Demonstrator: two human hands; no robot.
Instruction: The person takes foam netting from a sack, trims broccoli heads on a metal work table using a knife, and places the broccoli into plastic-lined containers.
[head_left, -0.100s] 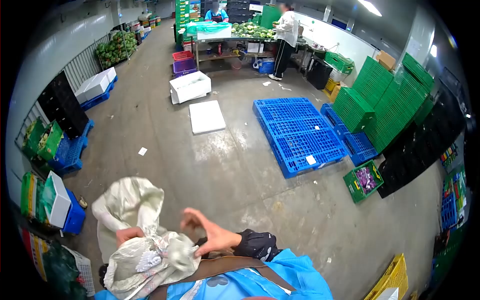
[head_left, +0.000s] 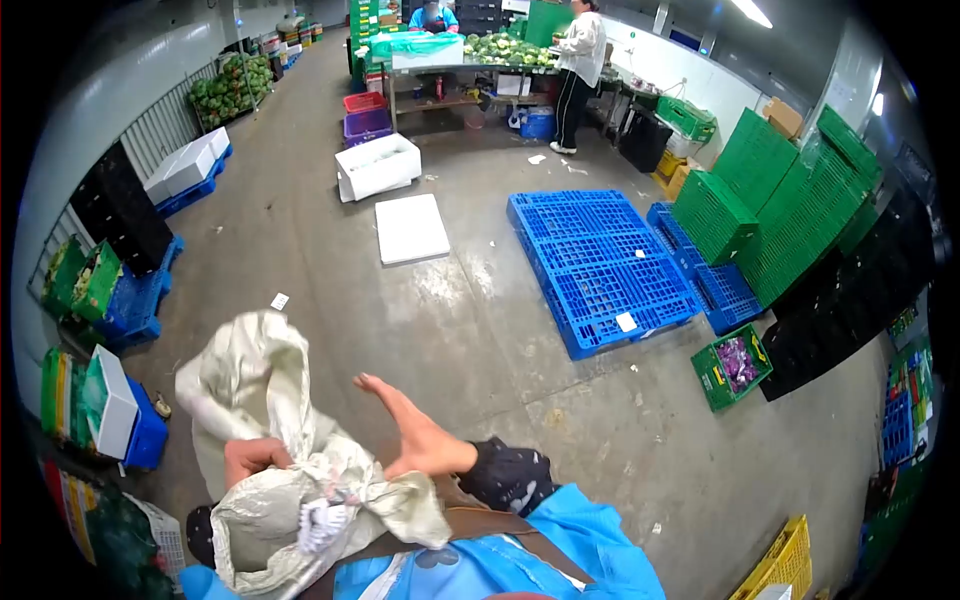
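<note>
A whitish woven sack [head_left: 243, 375] hangs bunched up in front of my body at the lower left. My left hand [head_left: 255, 460] is closed on its gathered middle, with the fingers partly hidden in the folds. My right hand [head_left: 428, 442] is beside the sack, its thumb and fingers spread apart and holding nothing. A loose flap of the sack lies just below its lower fingers; whether they touch is unclear. Against the lower part of the sack sits a small white ribbed bundle [head_left: 324, 524], its kind unclear.
A white foam lid [head_left: 412, 229] and a foam box [head_left: 380, 166] are on the floor ahead. To the right are a blue pallet [head_left: 603, 268], stacked green crates [head_left: 800, 215] and a crate of purple produce [head_left: 735, 365]. Two people [head_left: 580, 75] [head_left: 434, 18] stand at a table of green vegetables.
My right hand's fingers have straightened and spread. The sack's loose flap has swung right and down, and its upper part has risen a little. The view has shifted slightly.
</note>
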